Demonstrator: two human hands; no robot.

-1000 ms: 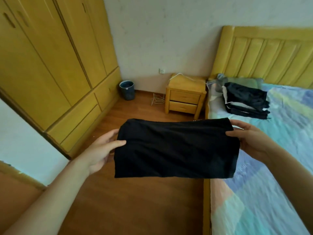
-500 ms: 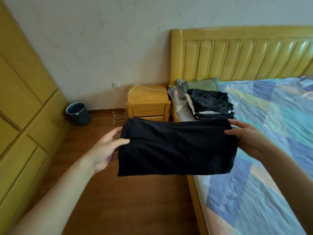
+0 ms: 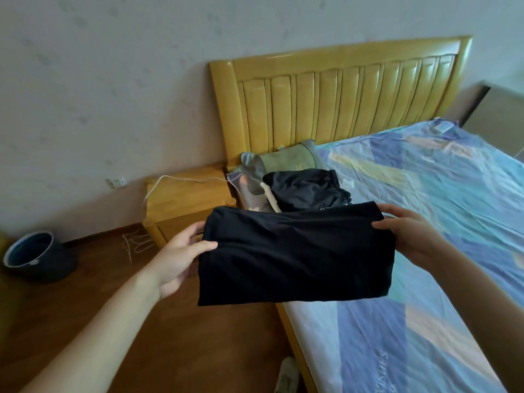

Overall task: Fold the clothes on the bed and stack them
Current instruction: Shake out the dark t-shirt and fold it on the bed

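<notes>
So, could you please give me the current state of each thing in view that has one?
Black garment: folded, held in the air between both hands.
Left hand: grips the garment's left end.
Right hand: grips the garment's right end.
Stack of dark clothes: folded, lying on the bed by the pillow.
Nightstand: drawer closed, white cable across its top.
Bin: upright on the floor.

Left hand, right hand pinching, arms extended.
</notes>
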